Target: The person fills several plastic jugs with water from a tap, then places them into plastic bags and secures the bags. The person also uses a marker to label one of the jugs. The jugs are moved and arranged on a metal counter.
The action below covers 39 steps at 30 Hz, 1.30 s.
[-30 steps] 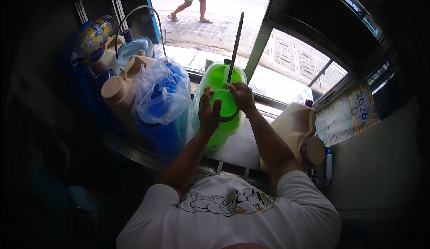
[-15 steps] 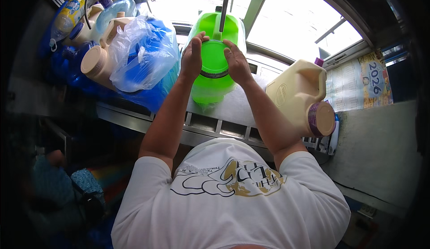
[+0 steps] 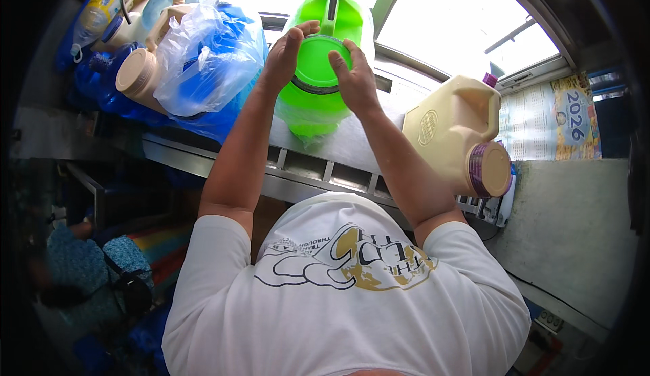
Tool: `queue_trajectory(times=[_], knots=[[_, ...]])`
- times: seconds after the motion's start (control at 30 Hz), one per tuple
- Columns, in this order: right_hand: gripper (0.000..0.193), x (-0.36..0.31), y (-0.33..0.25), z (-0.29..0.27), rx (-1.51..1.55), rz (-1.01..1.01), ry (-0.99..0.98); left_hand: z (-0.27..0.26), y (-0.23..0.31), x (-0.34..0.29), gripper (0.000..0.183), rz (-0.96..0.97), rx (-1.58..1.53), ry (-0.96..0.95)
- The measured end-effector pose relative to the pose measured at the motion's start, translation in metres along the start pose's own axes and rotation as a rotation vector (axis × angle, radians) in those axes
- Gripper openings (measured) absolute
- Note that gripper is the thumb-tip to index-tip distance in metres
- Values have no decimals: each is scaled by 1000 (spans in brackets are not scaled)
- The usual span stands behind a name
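A bright green container (image 3: 301, 111) with a handle at its far side stands before me by the window, its round green lid (image 3: 321, 66) facing me with a dark band below it. My left hand (image 3: 286, 56) lies along the left side of the lid, fingers stretched out past its far edge. On the opposite side, my right hand (image 3: 355, 78) is at the lid's rim, thumb raised and apart from the fingers. How firmly either palm presses is hidden. A metal tap pipe (image 3: 332, 4) comes down over the container's far part.
At left stand several jugs and bottles, including a beige wide-lidded jug (image 3: 139, 75) beside a blue container under a clear plastic bag (image 3: 203, 71). A cream jug (image 3: 447, 122) with a purple-banded lid stands at right. A calendar (image 3: 555, 122) hangs beyond the grey counter (image 3: 562, 213).
My right thumb has lifted and shifted at the lid's right side. Both hands stay around the lid. The whole view has shifted slightly.
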State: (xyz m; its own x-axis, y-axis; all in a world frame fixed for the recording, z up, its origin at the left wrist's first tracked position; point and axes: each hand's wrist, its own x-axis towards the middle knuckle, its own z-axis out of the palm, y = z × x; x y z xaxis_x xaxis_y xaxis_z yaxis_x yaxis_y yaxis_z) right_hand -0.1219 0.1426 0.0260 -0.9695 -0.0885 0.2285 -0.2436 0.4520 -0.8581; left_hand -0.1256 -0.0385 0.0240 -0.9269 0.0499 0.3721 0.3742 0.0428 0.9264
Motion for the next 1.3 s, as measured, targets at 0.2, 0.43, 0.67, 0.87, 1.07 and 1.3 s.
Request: queue_trajectory(times=[0.2, 0.43, 0.67, 0.87, 1.07, 1.3], knots=[[51, 27, 0, -7, -34, -46, -227, 22, -1, -23, 94, -123, 216, 314], [40, 57, 6, -10, 60, -88, -524, 56, 7, -49, 92, 21, 507, 508], [56, -17, 1, -31, -162, -169, -139, 24, 30, -41, 89, -41, 438, 551], [60, 23, 5, -21, 259, -137, -195, 88, 30, -70, 97, 146, 429, 549], [61, -57, 8, -36, 192, -187, -106, 4, -13, 13, 81, 70, 24, 182], [60, 31, 15, -14, 215, -187, -213, 27, 15, -1, 84, 185, 349, 475]])
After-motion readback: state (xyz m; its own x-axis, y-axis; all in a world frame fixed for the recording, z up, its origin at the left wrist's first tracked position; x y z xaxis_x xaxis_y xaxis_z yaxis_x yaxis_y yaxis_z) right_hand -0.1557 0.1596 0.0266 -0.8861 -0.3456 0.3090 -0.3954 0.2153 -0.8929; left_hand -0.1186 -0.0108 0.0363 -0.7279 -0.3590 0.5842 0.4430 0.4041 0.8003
